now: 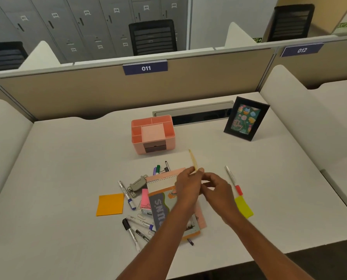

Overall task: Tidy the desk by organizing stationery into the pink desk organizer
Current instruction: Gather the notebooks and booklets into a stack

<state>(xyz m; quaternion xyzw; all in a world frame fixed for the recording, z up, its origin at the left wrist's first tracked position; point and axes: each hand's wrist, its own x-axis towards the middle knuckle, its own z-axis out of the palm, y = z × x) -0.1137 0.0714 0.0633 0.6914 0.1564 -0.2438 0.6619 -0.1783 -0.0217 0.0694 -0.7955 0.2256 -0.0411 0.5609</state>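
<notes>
— Where is the pink desk organizer (137,145)?

— At the back of the worktop (67,178), open side up, just beyond the heap of stationery.

— And the hands?

— The left hand (187,184) pinches a pale yellow flat strip (193,160) by its lower end and holds it upright, probably so it can go into a slot. The right hand (217,188) has curled fingers at the strip's base, but I cannot tell whether they grip it.

— Around them?

— A notebook (162,209), markers (130,233) and an orange sticky pad (110,204) to the left. A yellow sticky pad (243,207) lies to the right.
</notes>
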